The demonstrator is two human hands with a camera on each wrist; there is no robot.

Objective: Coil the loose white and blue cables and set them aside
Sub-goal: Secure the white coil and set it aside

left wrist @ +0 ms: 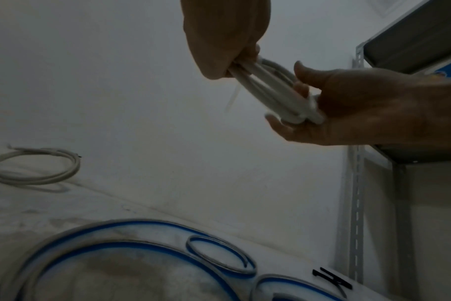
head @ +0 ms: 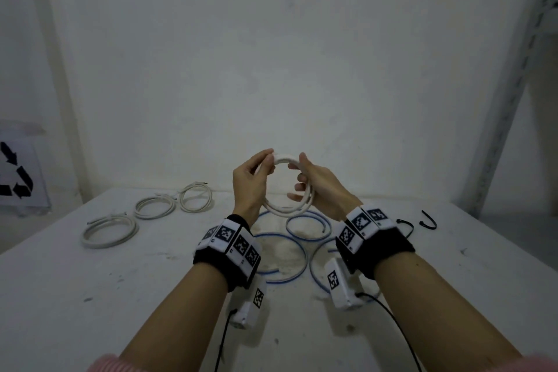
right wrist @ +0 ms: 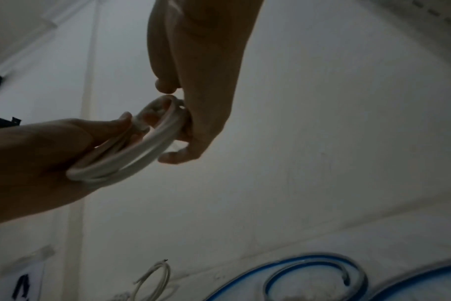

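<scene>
Progress, left to right. Three white coils lie flat in a row on the far-left part of the counter, apart from one another; judged done and set aside. At centre a fourth white coil is held up off the counter, above the blue cable, between both hands. Left hand pinches its top-left rim with thumb and fingertips. Right hand has its fingers curled round the right side of the ring. Several turns are bundled together; the left-wrist view shows them fanning slightly apart between the hands. This coil looks nearly formed; tucking and setting down remain.

Orientation: the ring stands roughly upright, its opening facing the person, top edge at the fingertips, bottom edge hanging near the wrists. No long axis as such; it is about round. Cannot tell where its free end sits.

Blue cable sprawls in wide loose loops on the counter under the wrists, near centre; judged not yet gathered. To the right, small black hooks lie on the counter.
</scene>
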